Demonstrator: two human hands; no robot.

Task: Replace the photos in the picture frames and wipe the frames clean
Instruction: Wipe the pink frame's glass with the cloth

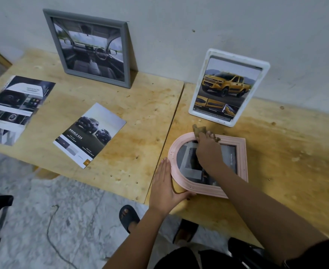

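Wiping the pink frame [241,152], flat by the front-left corner of the right table [286,171], with a cloth [199,130] bunched in the curled fingers of the right hand [208,152]. Bracing its arched end with the left hand [162,183], fingers straight, gripping nothing. Risks, probably: sliding the frame off the near edge under a hard stroke against so light a brace; smearing the glass with a stained cloth. Reads "TOYOTA" on the photo [231,160] inside, "DOUBLE CAB" on a leaflet [93,131] on the other table [140,105].

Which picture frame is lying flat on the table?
The pink arched frame, where the left hand rests and the right hand holds a cloth. The grey frame and the white frame stand leaning against the wall.
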